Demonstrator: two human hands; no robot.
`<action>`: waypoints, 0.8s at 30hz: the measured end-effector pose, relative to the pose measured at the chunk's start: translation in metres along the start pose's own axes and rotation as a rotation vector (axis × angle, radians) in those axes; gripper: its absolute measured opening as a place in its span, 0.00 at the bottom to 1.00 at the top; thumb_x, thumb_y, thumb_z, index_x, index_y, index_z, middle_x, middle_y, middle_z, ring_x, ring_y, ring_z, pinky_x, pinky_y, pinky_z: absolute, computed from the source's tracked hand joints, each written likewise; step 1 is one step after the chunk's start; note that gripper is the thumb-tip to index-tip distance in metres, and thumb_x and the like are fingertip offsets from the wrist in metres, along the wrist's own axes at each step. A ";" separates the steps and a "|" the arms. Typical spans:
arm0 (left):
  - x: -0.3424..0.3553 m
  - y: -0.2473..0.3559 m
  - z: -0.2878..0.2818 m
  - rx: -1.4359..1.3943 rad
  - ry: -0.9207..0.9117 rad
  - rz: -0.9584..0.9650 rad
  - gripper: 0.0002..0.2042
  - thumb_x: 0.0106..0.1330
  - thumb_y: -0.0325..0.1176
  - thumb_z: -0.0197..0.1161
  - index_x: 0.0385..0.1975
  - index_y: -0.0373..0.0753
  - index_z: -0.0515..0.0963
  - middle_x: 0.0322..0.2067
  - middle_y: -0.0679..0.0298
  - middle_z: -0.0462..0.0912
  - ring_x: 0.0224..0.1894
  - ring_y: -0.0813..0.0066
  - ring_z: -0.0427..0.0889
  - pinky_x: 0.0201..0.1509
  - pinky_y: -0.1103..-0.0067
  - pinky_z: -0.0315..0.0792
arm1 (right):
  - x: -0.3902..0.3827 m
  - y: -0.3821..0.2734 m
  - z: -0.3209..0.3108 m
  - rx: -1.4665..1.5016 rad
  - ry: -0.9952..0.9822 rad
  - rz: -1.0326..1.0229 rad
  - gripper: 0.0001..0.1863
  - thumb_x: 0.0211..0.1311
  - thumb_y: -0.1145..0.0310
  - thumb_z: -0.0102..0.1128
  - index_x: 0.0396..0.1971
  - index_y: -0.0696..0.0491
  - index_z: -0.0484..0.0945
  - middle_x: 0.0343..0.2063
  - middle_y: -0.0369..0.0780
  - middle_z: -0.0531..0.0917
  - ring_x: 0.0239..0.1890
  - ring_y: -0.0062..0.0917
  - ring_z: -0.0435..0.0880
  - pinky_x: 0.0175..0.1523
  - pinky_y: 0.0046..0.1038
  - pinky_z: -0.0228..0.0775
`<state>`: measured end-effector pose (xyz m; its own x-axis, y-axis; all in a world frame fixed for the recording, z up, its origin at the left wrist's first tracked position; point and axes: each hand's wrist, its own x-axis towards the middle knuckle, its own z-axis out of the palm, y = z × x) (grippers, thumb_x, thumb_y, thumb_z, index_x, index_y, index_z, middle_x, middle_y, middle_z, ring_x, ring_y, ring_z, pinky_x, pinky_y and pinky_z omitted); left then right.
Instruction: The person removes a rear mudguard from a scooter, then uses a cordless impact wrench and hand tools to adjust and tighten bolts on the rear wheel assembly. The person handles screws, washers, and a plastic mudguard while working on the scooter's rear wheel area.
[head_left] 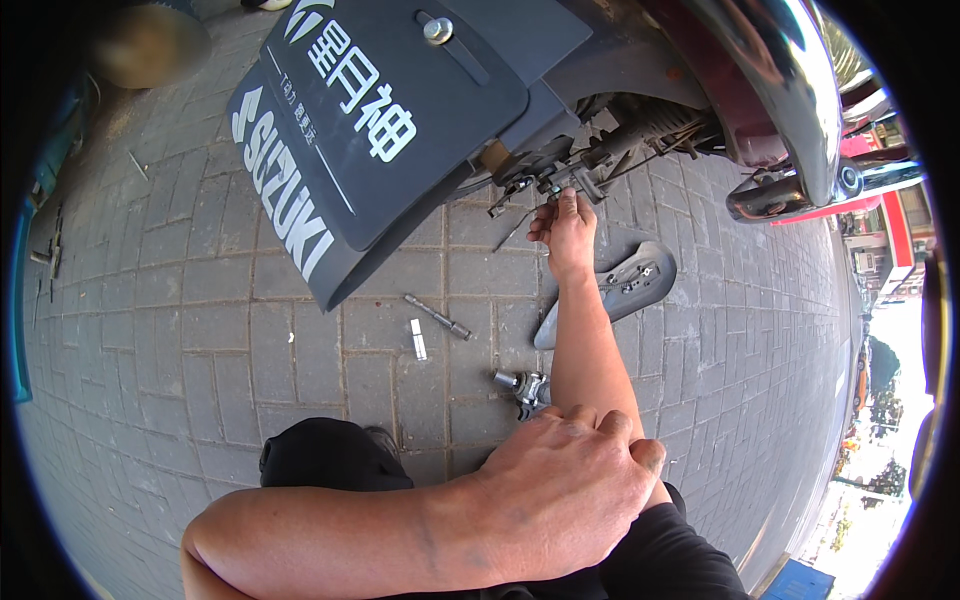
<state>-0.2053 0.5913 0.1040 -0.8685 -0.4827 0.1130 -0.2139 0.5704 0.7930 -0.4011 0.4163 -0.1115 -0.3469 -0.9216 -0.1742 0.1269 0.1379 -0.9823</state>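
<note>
My right hand [565, 228] reaches up under the rear of a motorcycle, fingertips pinched on a small metal bracket [572, 180] beside the wiring and frame parts. My left hand [568, 492] lies low in the picture, fingers curled over my own right forearm [588, 350] near the elbow. A large black mudflap [380, 130] with white lettering hangs just left of the bracket.
On the brick paving lie a grey plastic cover [628, 283], a socket extension bar [437, 317], a small silver piece [418, 340] and a metal fitting [522, 386]. A chrome exhaust [790, 195] juts out at right. Loose tools [50, 250] lie far left. My dark-clad knee [325, 455] is below.
</note>
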 end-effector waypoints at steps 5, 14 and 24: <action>0.001 0.001 0.001 -0.015 -0.001 -0.002 0.21 0.63 0.40 0.63 0.48 0.28 0.76 0.35 0.47 0.79 0.40 0.51 0.84 0.46 0.64 0.80 | 0.002 -0.008 -0.001 -0.074 -0.005 0.114 0.24 0.77 0.50 0.41 0.32 0.57 0.70 0.20 0.38 0.75 0.15 0.24 0.75 0.20 0.27 0.72; 0.004 0.003 -0.002 -0.018 -0.024 -0.025 0.21 0.63 0.40 0.64 0.48 0.28 0.76 0.36 0.47 0.79 0.41 0.51 0.84 0.46 0.64 0.80 | 0.004 -0.012 0.011 0.015 0.126 0.187 0.24 0.76 0.49 0.41 0.29 0.56 0.70 0.20 0.40 0.76 0.16 0.26 0.76 0.20 0.29 0.70; 0.006 0.002 -0.001 -0.021 -0.035 -0.037 0.21 0.62 0.40 0.64 0.48 0.29 0.76 0.37 0.47 0.79 0.41 0.50 0.84 0.46 0.63 0.79 | -0.001 -0.011 -0.007 0.045 -0.154 0.179 0.19 0.75 0.55 0.45 0.32 0.56 0.72 0.22 0.39 0.78 0.20 0.25 0.78 0.23 0.28 0.72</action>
<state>-0.2105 0.5891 0.1064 -0.8753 -0.4795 0.0629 -0.2370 0.5388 0.8084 -0.4087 0.4183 -0.1013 -0.1701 -0.9289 -0.3290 0.2164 0.2905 -0.9321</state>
